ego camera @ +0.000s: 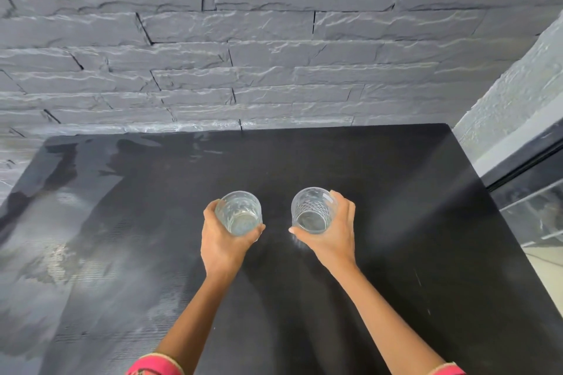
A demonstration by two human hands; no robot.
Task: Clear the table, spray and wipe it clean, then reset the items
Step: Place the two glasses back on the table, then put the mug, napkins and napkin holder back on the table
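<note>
Both hands are out over the middle of the frame, each wrapped around 1 tumbler. Left hand closes on a clear, round cut-glass tumbler from its left and lower side, thumb curling under toward the centre. Right hand grips a second clear tumbler with a diamond-cut pattern from its right side, thumb tip showing at the glass's lower left. The 2 glasses sit side by side, near each other but apart, mouths up. Whether their bases touch the surface or hang just above it, I cannot tell.

Below them lies the black, matte rectangular tabletop, which fills the lower 2 thirds of the frame and butts against a grey stacked-stone wall across the top. Pale, damp-looking streaks and patches show on the left part of the tabletop; the right part looks drier. No other items stand on it, so the wiping looks done and this reads as the reset step, with the glasses going back.

Risks from here: the surface on the left may be wet, so a glass set there could slide or leave a ring. Setting both down at once invites a knock between the 2 rims. A grip on smooth glass can slip if the fingers are damp.
</note>
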